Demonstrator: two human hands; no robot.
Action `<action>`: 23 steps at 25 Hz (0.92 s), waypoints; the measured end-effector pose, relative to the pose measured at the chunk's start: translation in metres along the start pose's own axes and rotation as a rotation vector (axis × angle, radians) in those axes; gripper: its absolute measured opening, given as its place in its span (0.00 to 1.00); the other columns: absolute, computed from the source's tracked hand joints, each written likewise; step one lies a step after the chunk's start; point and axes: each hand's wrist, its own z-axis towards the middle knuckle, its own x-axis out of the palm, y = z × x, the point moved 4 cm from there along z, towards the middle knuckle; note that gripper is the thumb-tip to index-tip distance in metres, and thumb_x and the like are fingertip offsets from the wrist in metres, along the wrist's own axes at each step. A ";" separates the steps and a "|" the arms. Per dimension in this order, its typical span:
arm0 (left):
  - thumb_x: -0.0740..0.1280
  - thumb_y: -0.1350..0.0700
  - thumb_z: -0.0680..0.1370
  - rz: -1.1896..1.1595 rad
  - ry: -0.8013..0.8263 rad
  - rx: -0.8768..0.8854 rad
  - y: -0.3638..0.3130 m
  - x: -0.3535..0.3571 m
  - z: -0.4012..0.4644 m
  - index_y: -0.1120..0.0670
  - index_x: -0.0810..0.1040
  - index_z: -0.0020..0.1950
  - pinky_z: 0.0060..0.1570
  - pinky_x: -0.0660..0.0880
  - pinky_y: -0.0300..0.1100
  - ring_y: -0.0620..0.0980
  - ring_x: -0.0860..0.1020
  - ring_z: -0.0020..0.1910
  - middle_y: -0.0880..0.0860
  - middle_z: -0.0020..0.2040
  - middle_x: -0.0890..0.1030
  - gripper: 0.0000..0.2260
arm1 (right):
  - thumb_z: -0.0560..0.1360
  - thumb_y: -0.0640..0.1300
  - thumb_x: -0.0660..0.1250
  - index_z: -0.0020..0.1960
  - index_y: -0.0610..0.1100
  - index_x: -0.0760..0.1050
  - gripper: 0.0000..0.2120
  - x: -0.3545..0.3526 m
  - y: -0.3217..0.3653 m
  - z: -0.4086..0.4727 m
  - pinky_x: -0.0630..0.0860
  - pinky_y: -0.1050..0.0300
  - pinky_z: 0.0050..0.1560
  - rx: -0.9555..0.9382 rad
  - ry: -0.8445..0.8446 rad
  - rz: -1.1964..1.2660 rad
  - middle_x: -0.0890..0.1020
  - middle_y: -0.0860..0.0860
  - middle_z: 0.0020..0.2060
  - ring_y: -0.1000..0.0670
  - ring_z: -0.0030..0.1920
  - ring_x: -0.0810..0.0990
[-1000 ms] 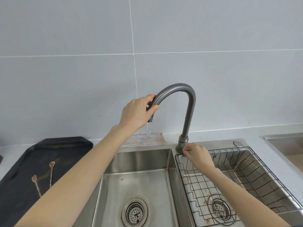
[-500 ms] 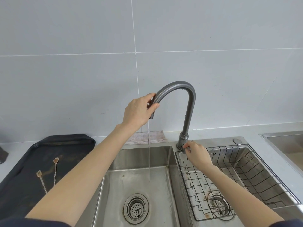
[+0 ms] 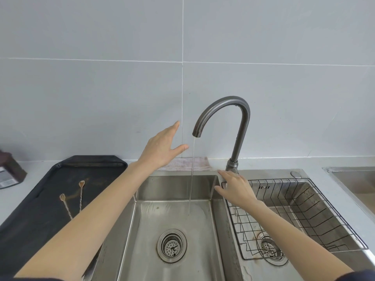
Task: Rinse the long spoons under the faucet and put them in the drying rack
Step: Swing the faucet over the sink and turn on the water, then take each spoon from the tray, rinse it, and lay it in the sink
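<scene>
A dark curved faucet (image 3: 237, 122) runs a thin stream of water (image 3: 191, 179) into the left sink basin (image 3: 172, 220). My left hand (image 3: 163, 147) hovers open just left of the spout, not touching it. Lower down, my right hand (image 3: 236, 188) is open, fingers spread, near the faucet's base at the corner of the wire drying rack (image 3: 300, 211) in the right basin. Two long twisted-handle utensils lie on a black tray (image 3: 36, 199) at the left: a spoon (image 3: 81, 194) and a small fork-tipped one (image 3: 66, 205).
A folded cloth (image 3: 186, 164) lies behind the sink against the tiled wall. A dark brown container (image 3: 9, 169) stands at the far left. Another steel basin edge (image 3: 353, 179) shows at the far right. Each basin has a drain strainer (image 3: 171, 245).
My left hand let go of the faucet spout and opened beside it. My right hand came off the handle at the base. The water stream became full and steady.
</scene>
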 end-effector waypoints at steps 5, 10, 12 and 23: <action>0.61 0.46 0.77 0.039 0.062 -0.090 0.036 -0.002 -0.036 0.54 0.51 0.75 0.73 0.57 0.47 0.49 0.57 0.75 0.52 0.77 0.56 0.31 | 0.76 0.53 0.62 0.72 0.46 0.63 0.27 0.017 0.043 -0.005 0.61 0.48 0.73 -0.074 0.040 0.032 0.69 0.49 0.71 0.49 0.72 0.64; 0.59 0.47 0.78 0.042 0.117 -0.212 0.094 -0.009 -0.074 0.54 0.51 0.75 0.72 0.59 0.49 0.51 0.58 0.75 0.52 0.77 0.57 0.30 | 0.76 0.54 0.61 0.73 0.47 0.60 0.28 0.047 0.098 -0.005 0.55 0.47 0.75 -0.104 0.117 0.043 0.64 0.47 0.74 0.47 0.76 0.56; 0.58 0.46 0.78 0.048 0.135 -0.262 0.119 -0.012 -0.089 0.54 0.51 0.75 0.70 0.61 0.51 0.53 0.59 0.74 0.53 0.76 0.58 0.29 | 0.76 0.53 0.61 0.73 0.47 0.61 0.27 0.061 0.122 -0.005 0.56 0.47 0.74 -0.126 0.139 0.063 0.65 0.47 0.73 0.47 0.75 0.57; 0.57 0.48 0.79 0.100 0.251 -0.626 0.252 -0.003 -0.152 0.55 0.60 0.72 0.62 0.71 0.50 0.57 0.74 0.64 0.57 0.69 0.70 0.24 | 0.76 0.48 0.61 0.67 0.46 0.70 0.20 0.139 0.255 -0.001 0.69 0.48 0.65 -0.259 0.307 0.114 0.75 0.44 0.64 0.42 0.65 0.70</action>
